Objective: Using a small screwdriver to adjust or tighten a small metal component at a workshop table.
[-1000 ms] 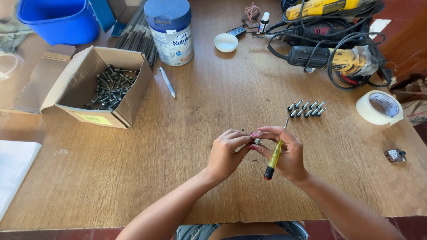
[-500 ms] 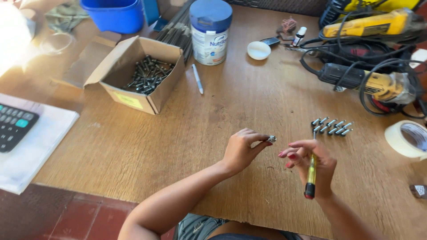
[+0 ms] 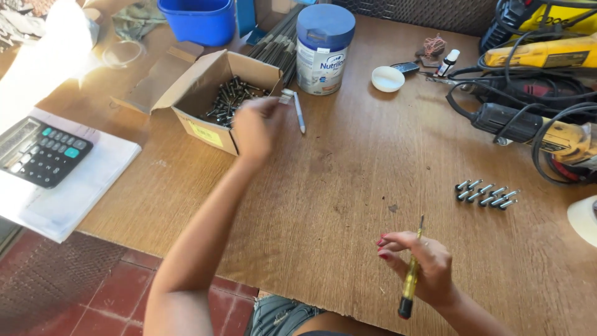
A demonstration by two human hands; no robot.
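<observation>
Wooden table (image 3: 348, 174) fills most of the view, power tools (image 3: 535, 118) piled at 2 o'clock. Cardboard box (image 3: 214, 99) of screws sits at 11, left hand (image 3: 255, 127) over its edge pinching a small bolt (image 3: 286, 96). Right hand (image 3: 420, 267) at 5, fingers curled round a yellow screwdriver (image 3: 410, 280). Finished bolts (image 3: 486, 194) at 3.

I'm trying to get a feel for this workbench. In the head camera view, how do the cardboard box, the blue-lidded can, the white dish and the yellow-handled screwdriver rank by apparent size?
1. cardboard box
2. blue-lidded can
3. yellow-handled screwdriver, long but thin, and nearer the camera, so its place is unsure
4. white dish
</observation>
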